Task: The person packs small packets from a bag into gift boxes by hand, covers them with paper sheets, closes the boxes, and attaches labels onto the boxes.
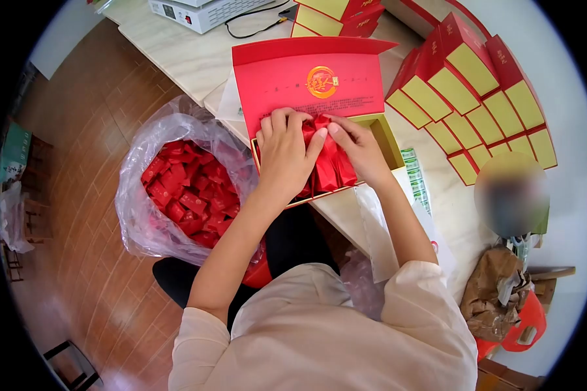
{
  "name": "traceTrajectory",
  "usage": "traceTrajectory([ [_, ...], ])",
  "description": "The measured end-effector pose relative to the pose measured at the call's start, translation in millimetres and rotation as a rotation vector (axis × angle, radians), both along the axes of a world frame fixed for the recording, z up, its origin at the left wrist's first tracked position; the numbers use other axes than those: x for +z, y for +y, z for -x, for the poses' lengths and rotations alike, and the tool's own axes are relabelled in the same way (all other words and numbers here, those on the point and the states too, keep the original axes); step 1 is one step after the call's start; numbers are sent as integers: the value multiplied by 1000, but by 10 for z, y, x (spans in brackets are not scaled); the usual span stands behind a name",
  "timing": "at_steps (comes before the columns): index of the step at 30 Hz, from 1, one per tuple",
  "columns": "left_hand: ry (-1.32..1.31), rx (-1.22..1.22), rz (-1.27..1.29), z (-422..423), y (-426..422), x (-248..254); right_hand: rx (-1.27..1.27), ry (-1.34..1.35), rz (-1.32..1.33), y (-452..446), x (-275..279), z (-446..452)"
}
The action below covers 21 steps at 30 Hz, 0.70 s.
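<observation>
An open gift box [389, 138] with a yellow inside lies on the table edge in front of me. Its red lid [267, 75] stands raised at the back, with a gold round emblem and dark print. Shiny red packets [336, 166] fill part of the box. My left hand [284, 146] is over the box's left side, thumb and index finger closed on a red packet. From the right, my right hand [359, 146] pinches at the packets' upper end, its thumb close to the left thumb. The fingers partly hide the packets they hold.
A clear plastic bag [134, 202] full of small red packets [189, 195] stands at my left. Stacked red-and-yellow boxes [463, 98] line the table's right side. A white device [205, 14] with a cable sits at the back. Crumpled brown paper [496, 293] lies lower right.
</observation>
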<state>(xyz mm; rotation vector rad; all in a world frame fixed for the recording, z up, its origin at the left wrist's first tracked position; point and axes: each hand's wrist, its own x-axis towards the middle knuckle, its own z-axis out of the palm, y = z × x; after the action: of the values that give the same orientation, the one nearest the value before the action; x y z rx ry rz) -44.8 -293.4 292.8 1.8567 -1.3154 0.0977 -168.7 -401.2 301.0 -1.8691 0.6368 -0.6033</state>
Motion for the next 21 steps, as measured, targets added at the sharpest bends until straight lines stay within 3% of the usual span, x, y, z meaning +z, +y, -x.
traceTrajectory([
  [1,-32,29,34,5,4,-7,3,5,0,36,21,-3],
  [3,-76,48,-17,20,11,-30,-81,260,178,140,79,-17],
  [7,-113,79,-106,15,4,-19,-66,229,491,73,-189,-77],
  [11,71,5,42,-14,189,48,-167,391,658,158,-98,-49],
  [14,212,-43,382,-163,587,14,-350,131,726,354,-25,-58],
  [17,296,114,395,-353,1107,-367,-251,-33,714,683,95,80],
  [21,679,352,236,-473,1897,-1167,-15,-291,549,1479,-58,27],
])
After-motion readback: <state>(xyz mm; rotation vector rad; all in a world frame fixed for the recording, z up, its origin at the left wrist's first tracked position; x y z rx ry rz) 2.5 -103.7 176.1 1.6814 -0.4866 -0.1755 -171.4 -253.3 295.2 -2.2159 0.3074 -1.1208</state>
